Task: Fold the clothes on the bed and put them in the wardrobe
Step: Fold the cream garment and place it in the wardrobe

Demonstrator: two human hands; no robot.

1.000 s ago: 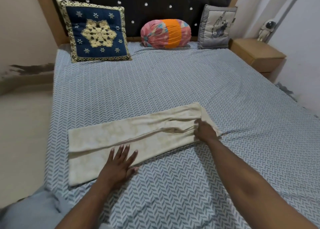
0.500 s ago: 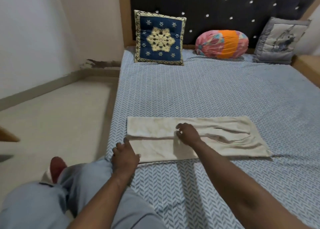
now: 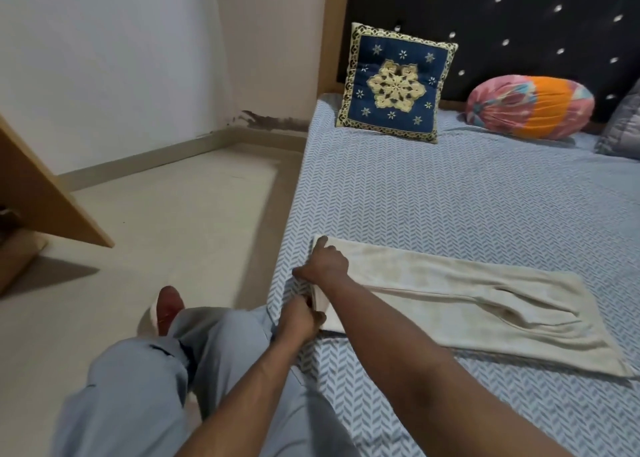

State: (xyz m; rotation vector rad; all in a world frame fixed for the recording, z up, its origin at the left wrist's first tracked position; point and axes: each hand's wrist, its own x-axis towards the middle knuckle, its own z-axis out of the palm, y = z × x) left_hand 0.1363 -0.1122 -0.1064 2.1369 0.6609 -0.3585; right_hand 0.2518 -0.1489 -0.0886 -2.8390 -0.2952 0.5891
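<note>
Lying flat on the bed (image 3: 450, 197) near its left edge, the cream garment (image 3: 450, 294) is folded lengthwise. The left hand (image 3: 303, 318) pinches its near end corner, fingers curled together. The right hand (image 3: 323, 266) grips the far end corner, fingers curled on the cloth.

Bed (image 3: 450, 197), one; cream garment (image 3: 450, 290), one; cushions, three: blue square (image 3: 394, 82), pink-and-orange bolster (image 3: 530, 107), grey (image 3: 623, 131); hands, two: left hand (image 3: 301, 321), right hand (image 3: 325, 266); red slipper (image 3: 169, 306), one; wooden panel (image 3: 41, 193), one.
</note>
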